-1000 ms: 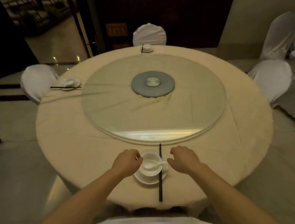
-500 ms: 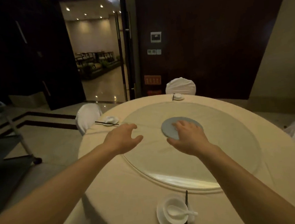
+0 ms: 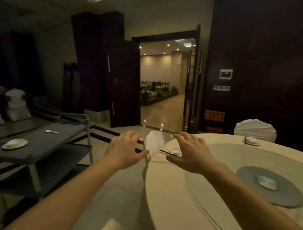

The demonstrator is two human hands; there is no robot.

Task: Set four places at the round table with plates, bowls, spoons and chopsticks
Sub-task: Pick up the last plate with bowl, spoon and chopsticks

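On the table [image 3: 168, 200] in a dim room, a plate [image 3: 175, 150] lies past the right hand [image 3: 190, 152]; it and the left hand [image 3: 124, 151] spread wide, holding nothing.

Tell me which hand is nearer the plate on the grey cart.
Left. The left hand hangs open to the right of the plate, off the table edge; the right hand is farther right, over the table.

no legible txt anywhere; orange plaque [image 3: 214, 116] low on dark wall [image 3: 251, 52], marks too blurred to read; white wall panel [image 3: 225, 74] higher up, screen too small to make out chars
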